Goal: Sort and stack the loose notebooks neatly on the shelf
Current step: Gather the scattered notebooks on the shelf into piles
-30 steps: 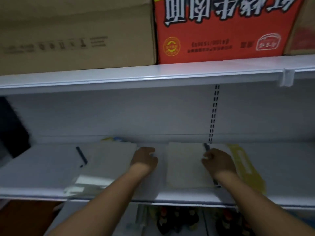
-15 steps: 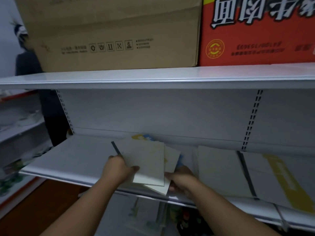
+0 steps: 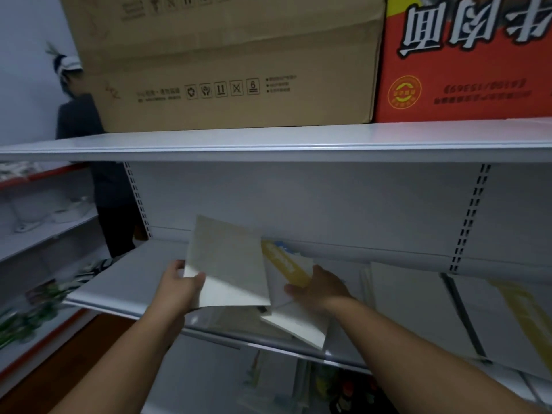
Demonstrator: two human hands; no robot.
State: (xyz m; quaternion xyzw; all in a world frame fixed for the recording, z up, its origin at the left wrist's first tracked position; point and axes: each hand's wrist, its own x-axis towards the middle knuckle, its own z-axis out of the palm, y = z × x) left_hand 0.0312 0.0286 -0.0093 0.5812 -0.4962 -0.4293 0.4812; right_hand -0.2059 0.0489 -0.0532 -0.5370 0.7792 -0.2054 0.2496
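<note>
My left hand grips the lower left edge of a pale notebook and holds it tilted up off the white shelf. My right hand rests on a white notebook with a yellow stripe, which lies partly under the lifted one. Another pale notebook sticks out over the shelf's front edge below them. Further right on the shelf lie a grey notebook with a dark spine and one with a yellow band.
A brown cardboard box and a red box stand on the upper shelf. A person in dark clothes stands at the left by other shelves. Bottles show below the shelf.
The view has shifted left, toward the pile of notebooks. My left hand has raised the pale notebook and tilted it steeply; my right hand has moved onto the yellow-striped notebook under it.
</note>
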